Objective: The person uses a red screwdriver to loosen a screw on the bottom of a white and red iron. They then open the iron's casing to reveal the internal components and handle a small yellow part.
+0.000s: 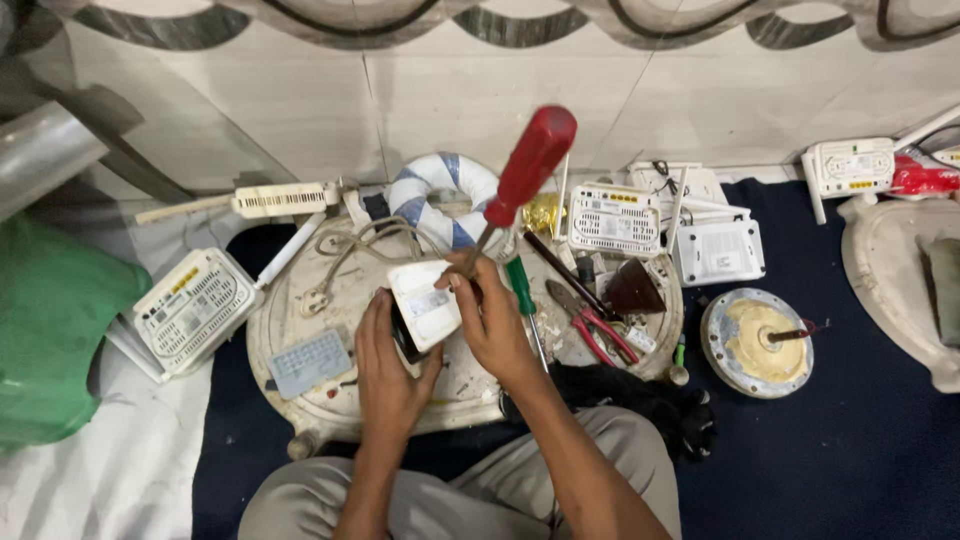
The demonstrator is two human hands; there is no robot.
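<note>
A white router (190,310) lies at far left, beside the round grey tray (330,400). On the tray, a small grey keypad (308,363) sits left of the hands. Left hand (388,365) is clamped around a small white box (425,305), held upright just above the tray's middle. Right hand (492,315) is closed on a red-handled screwdriver (520,175), tip against the box's top edge. Red pliers (595,325) lie to the right; further right, a round metal disc (757,342) rests on the dark blue mat (860,450).

A floor-level repair workshop; opened routers (614,219), pliers (598,328) and screwdrivers (521,288) lie scattered about.
</note>
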